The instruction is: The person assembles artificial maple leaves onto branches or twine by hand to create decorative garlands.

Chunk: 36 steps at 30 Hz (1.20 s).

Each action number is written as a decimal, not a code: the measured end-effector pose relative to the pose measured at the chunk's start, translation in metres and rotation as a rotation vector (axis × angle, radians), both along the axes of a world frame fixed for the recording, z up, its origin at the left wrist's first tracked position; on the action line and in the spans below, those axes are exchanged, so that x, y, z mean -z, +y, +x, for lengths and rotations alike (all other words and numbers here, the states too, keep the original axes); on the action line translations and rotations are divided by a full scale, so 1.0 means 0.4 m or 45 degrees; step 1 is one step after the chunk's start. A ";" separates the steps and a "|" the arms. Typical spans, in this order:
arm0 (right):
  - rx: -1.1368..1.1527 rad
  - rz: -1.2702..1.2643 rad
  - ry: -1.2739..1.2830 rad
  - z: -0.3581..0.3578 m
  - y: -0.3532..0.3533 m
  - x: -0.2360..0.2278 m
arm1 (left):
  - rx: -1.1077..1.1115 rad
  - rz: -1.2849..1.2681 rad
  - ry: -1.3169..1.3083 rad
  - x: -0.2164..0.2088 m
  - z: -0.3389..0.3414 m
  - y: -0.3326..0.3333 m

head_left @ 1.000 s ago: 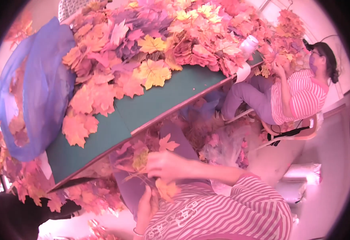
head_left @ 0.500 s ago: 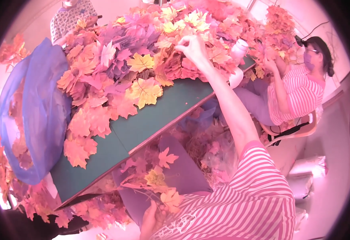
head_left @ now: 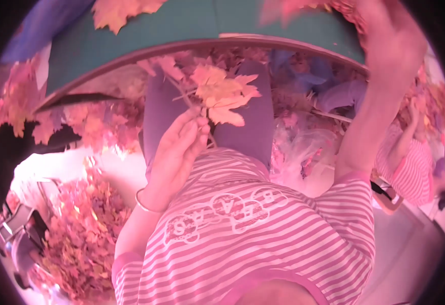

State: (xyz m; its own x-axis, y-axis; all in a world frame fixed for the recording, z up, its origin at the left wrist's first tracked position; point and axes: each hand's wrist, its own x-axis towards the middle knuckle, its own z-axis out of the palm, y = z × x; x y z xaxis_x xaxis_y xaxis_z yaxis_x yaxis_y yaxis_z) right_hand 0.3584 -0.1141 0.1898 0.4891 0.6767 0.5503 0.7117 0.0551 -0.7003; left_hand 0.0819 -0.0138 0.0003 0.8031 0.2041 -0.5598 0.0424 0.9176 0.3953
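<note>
My left hand (head_left: 176, 152) is raised over my lap, its fingers pinched around the thin stem of an artificial maple leaf sprig (head_left: 225, 96). Several yellow-orange leaves spread from the stem above the fingertips. At the upper right, my right hand (head_left: 397, 38) is over the right end of the green tabletop (head_left: 181, 23), close to some reddish leaves (head_left: 352, 12). Motion smears that hand and hides what its fingers do. A blurred pink-red leaf (head_left: 298, 10) shows at the top edge, left of the hand.
An orange leaf (head_left: 123, 12) lies on the tabletop beside a blue plastic bag (head_left: 44, 28). Heaped leaves (head_left: 82, 239) cover the floor at lower left. Clear plastic (head_left: 303, 142) lies right of my legs. A co-worker in a striped shirt (head_left: 413, 165) sits at far right.
The view has tipped down toward my lap, so most of the leaf pile is out of sight. My right hand has left the spot over the pile. The sprig stays in my left hand.
</note>
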 end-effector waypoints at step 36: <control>0.036 -0.288 1.097 -0.486 -0.021 0.422 | -0.350 0.753 0.138 -0.020 -0.032 -0.011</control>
State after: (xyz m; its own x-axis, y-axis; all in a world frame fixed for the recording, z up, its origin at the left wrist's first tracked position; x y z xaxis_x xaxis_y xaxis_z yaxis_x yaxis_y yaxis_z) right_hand 0.1640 -0.1224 0.0212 0.6893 0.7062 -0.1617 -0.0680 -0.1592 -0.9849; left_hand 0.0693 -0.0182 0.0082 0.6231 0.6917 -0.3651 -0.0943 0.5299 0.8428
